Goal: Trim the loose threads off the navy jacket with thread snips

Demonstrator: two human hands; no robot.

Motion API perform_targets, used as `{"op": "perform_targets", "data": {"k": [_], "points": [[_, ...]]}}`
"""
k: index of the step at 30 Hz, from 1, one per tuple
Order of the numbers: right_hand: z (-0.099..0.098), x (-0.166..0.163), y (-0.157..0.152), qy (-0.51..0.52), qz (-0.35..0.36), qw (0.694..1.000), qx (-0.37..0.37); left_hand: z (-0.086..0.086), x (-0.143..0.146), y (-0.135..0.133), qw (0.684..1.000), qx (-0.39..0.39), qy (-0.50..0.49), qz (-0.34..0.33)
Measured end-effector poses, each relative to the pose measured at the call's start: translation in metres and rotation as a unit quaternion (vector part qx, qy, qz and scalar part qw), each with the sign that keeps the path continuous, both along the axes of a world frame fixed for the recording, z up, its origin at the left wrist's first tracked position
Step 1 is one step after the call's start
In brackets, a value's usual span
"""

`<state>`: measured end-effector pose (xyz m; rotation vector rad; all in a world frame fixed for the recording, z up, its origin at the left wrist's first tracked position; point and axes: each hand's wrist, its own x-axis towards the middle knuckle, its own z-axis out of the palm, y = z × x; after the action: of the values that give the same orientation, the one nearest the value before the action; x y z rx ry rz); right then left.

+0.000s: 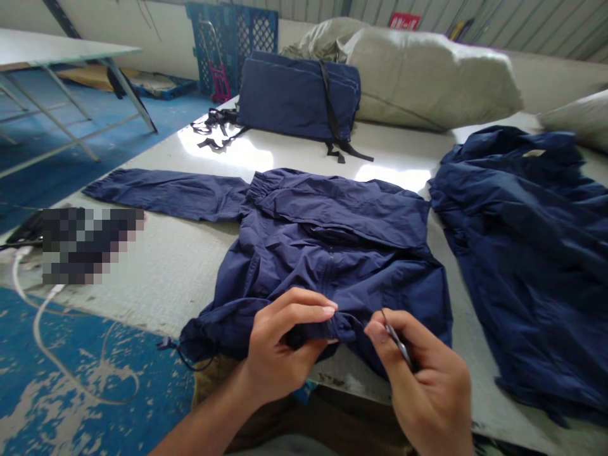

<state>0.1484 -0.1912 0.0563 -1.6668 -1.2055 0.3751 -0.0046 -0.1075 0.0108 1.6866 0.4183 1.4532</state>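
Observation:
A navy jacket [294, 253] lies spread on the white table, one sleeve [175, 195] stretched out to the left. Near the table's front edge, my left hand [285, 342] pinches the jacket's bunched hem, lifting it between thumb and fingers. Just right of that fold, my right hand [422, 367] is closed on small metal thread snips [398, 342]; their thin tip points up past the thumb and the rest is largely hidden in the palm. A cord loop [194, 362] hangs from the hem's left corner.
More navy garments [532, 240] lie on the right. A folded navy stack with black straps [294, 98] stands at the back, before large pale sacks [427, 76]. At left are a blurred-out item [90, 244] and white cables [40, 329] hanging over the table [185, 259] edge.

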Motion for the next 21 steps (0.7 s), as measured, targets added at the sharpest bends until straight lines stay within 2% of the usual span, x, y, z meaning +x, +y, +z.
{"op": "perform_targets", "data": {"k": [5,14,18,21], "points": [[0.001,0.003,0.0,0.0,0.019,1.0,-0.005,0.004,-0.003,-0.002,0.995,-0.008,0.071,0.064],[-0.017,0.008,-0.004,-0.023,0.033,0.999,-0.016,0.006,-0.012,0.0,0.979,0.092,0.177,0.046],[-0.012,0.013,0.002,-0.013,0.025,1.0,-0.012,0.006,-0.014,0.001,0.977,0.059,0.195,0.061],[-0.007,0.014,0.004,0.006,0.023,1.0,-0.017,0.007,-0.016,0.003,0.977,0.045,0.201,0.047]]}}
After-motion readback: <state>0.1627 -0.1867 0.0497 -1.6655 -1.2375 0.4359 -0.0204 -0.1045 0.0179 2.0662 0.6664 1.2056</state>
